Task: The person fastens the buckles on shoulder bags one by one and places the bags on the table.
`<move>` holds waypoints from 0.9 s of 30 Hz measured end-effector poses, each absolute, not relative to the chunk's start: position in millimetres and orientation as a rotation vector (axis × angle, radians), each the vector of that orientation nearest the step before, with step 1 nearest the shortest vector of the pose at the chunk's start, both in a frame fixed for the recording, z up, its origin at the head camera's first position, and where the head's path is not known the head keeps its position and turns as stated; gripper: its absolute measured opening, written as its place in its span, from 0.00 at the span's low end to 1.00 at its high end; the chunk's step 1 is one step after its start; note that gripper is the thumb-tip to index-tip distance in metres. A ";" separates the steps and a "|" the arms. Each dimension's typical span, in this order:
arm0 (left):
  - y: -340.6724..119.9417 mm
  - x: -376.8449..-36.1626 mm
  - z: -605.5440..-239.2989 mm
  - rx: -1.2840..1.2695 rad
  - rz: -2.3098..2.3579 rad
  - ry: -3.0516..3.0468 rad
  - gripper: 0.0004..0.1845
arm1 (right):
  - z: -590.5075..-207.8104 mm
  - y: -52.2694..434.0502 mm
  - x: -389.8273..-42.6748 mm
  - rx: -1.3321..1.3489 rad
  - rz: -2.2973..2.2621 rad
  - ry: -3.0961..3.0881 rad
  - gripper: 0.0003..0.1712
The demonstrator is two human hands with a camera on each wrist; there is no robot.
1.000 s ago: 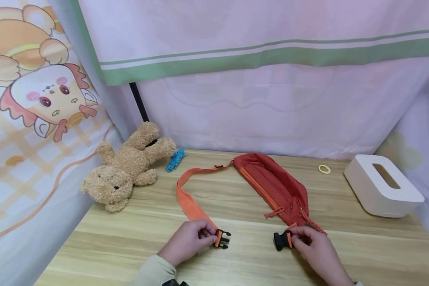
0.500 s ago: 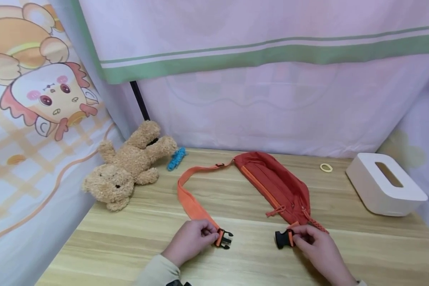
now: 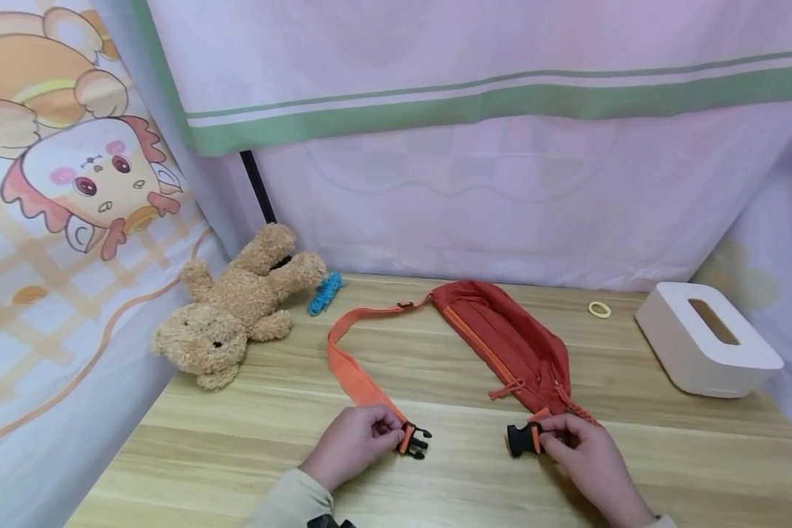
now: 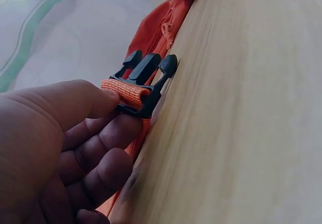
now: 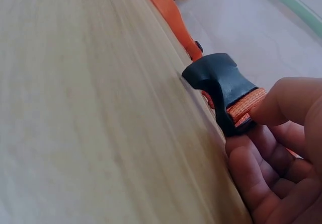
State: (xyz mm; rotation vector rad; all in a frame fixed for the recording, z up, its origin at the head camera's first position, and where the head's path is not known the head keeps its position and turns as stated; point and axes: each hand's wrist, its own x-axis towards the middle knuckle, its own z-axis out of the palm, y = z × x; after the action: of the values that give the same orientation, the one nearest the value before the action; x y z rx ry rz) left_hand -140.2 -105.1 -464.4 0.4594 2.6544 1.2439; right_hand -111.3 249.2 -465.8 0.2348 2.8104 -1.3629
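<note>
1. Waist bag (image 3: 508, 345), rust red, lies flat on the wooden table (image 3: 435, 484), slanting from the back middle toward the right front. Its zip faces up.

2. Orange strap (image 3: 353, 370) leaves the bag's far end, loops out to the left and comes back toward the person. The slack loop lets both ends meet at the front edge.

3. Left hand (image 3: 353, 444) pinches the strap end just behind the pronged half of the buckle (image 3: 414, 441), thumb on top of the webbing, fingers curled beneath. Held that way, the prongs stick out free and point to the right. The left wrist view shows the prongs (image 4: 148, 70) resting against the table.

4. Right hand (image 3: 577, 447) pinches the short strap stub at the bag's near end, clamped behind the socket half of the buckle (image 3: 520, 441). The socket's mouth faces left, toward the prongs. In the right wrist view, the thumb presses the webbing against the socket's back (image 5: 224, 90).

5. The two buckle halves lie in line but apart, with bare table between them. Neither touches the other.

6. Around them: a white tissue box (image 3: 706, 348) at the right, a teddy bear (image 3: 237, 308) lying at the left back, a blue hair tie (image 3: 325, 292) just beside its arm, and a yellow ring (image 3: 599, 309) near the box.
</note>
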 end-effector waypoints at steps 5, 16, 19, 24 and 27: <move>-105.5 -141.0 -463.9 0.461 1.284 2.604 0.02 | -469.4 246.8 -111.0 0.230 -1.441 2.776 0.07; -107.8 -146.7 -473.5 0.456 1.408 2.531 0.02 | -472.8 234.7 -111.2 0.190 -1.569 2.791 0.07; -106.9 -146.6 -474.1 0.458 1.438 2.518 0.03 | -472.2 234.2 -110.8 0.205 -1.584 2.783 0.07; -105.4 -146.8 -473.0 0.428 1.504 2.467 0.04 | -471.2 233.1 -112.4 0.258 -1.611 2.735 0.08; -104.5 -147.9 -473.0 0.407 1.537 2.441 0.05 | -471.0 231.8 -113.9 0.281 -1.615 2.731 0.09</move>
State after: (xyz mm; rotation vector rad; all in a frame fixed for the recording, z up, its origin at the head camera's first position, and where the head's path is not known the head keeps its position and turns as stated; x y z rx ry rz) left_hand -147.9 -104.5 -473.0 0.4075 2.4412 1.5367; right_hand -113.9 231.8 -471.0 0.2805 2.7305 -1.6153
